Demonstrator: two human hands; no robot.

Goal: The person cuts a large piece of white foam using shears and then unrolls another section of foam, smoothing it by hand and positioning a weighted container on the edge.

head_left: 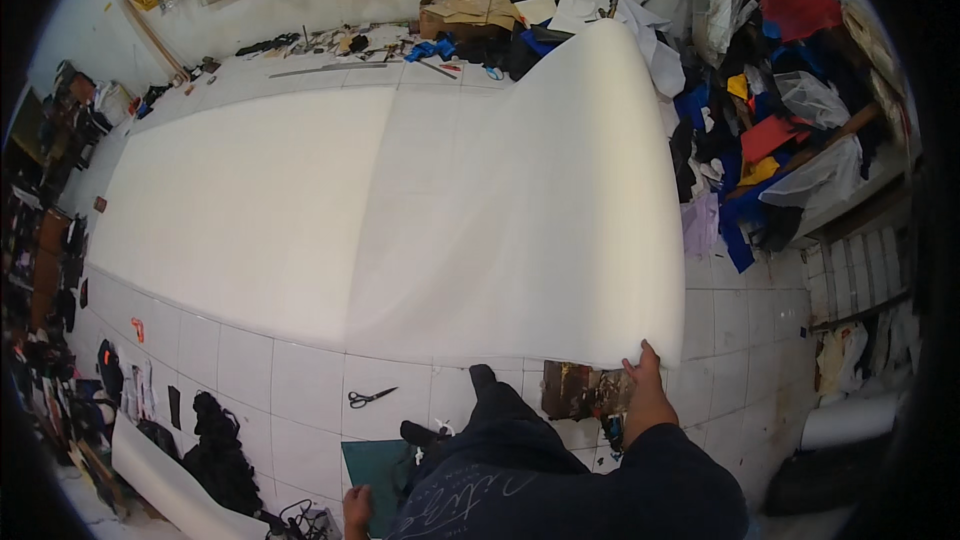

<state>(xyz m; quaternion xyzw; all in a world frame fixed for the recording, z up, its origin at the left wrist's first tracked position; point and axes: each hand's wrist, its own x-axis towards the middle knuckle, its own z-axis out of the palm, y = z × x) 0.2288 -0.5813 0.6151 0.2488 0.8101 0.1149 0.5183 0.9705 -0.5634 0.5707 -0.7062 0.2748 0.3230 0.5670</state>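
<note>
A large white sheet (450, 210) spreads across the tiled floor in front of me. Its left part (240, 210) looks denser and cream-toned, while tiles show faintly through the middle. At the right the sheet rises in a big curl (620, 190). My right hand (645, 370) pinches the near edge of that curl, arm stretched forward. Low at my left side, my left hand (357, 506) hangs with curled fingers beside a dark green board (372, 470); whatever lies inside them, if anything, is hidden. Black-handled scissors (372, 398) rest on the floor between the sheet and me.
Fabric scraps (770, 140) are heaped at the right. A cardboard box (465, 15) and clutter line the back wall. Near left lie a white roll (180, 485) and a black cloth heap (222, 450). A brown, worn-looking object (580, 390) sits by my right arm.
</note>
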